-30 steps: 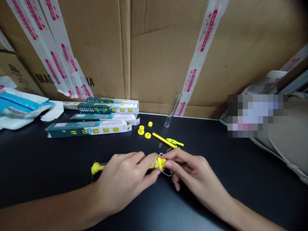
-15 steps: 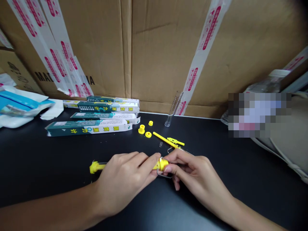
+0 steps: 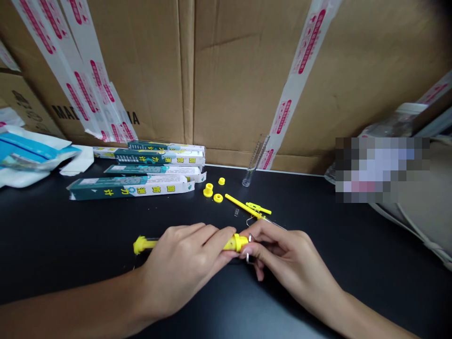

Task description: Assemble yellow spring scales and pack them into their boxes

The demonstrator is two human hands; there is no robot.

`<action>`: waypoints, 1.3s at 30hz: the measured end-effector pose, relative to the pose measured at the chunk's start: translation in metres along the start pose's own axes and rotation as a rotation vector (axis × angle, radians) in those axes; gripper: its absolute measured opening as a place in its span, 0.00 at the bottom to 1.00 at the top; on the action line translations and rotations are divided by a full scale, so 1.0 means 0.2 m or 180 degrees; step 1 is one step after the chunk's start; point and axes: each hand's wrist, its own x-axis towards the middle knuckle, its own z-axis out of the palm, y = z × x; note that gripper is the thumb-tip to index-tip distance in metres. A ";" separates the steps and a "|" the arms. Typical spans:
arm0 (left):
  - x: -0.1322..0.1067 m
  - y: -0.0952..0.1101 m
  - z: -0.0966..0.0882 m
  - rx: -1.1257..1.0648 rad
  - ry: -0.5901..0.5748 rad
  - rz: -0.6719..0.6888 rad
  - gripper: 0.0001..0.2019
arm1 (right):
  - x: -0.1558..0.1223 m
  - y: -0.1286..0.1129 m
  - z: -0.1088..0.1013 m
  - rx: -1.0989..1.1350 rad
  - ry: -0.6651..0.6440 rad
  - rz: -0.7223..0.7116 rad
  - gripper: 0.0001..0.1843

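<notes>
My left hand (image 3: 183, 263) is wrapped around a tube with yellow end caps (image 3: 236, 243); one cap sticks out at the left (image 3: 140, 245). My right hand (image 3: 282, 256) pinches a thin wire loop (image 3: 248, 256) against the tube's right cap. Both hands rest low over the black table (image 3: 70, 235). Just beyond them lie loose yellow parts: a rod (image 3: 242, 205), a small clip piece (image 3: 258, 207), two rings (image 3: 218, 198) and a tiny spring (image 3: 236, 212).
Several long teal and white boxes (image 3: 130, 186) lie at the back left. A clear tube (image 3: 254, 162) leans against the taped cardboard wall (image 3: 229, 80). White and blue packets (image 3: 31, 157) sit far left, a grey bag (image 3: 416, 207) at the right.
The wire loop, which stood out wide at the tube's right cap, has been turned and drawn in under my right fingers. Both hands stayed in place.
</notes>
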 end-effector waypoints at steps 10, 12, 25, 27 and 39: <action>-0.01 0.00 0.00 0.0087 -0.0032 -0.0015 0.13 | 0.00 0.00 0.00 -0.0057 0.0003 -0.0001 0.11; -0.01 -0.01 0.00 0.0066 -0.0006 -0.0021 0.12 | 0.00 0.00 0.00 0.0093 -0.0012 0.0123 0.12; -0.01 0.00 0.01 0.0263 0.0166 -0.0132 0.21 | 0.01 -0.02 0.00 -0.0100 0.0143 0.0181 0.17; -0.01 0.00 0.01 0.0249 0.0185 -0.0104 0.21 | 0.00 -0.02 0.00 -0.0292 0.0166 0.0060 0.17; 0.01 0.01 0.00 0.0163 0.0118 -0.0191 0.20 | -0.01 -0.02 0.01 -0.0602 0.0148 -0.0174 0.11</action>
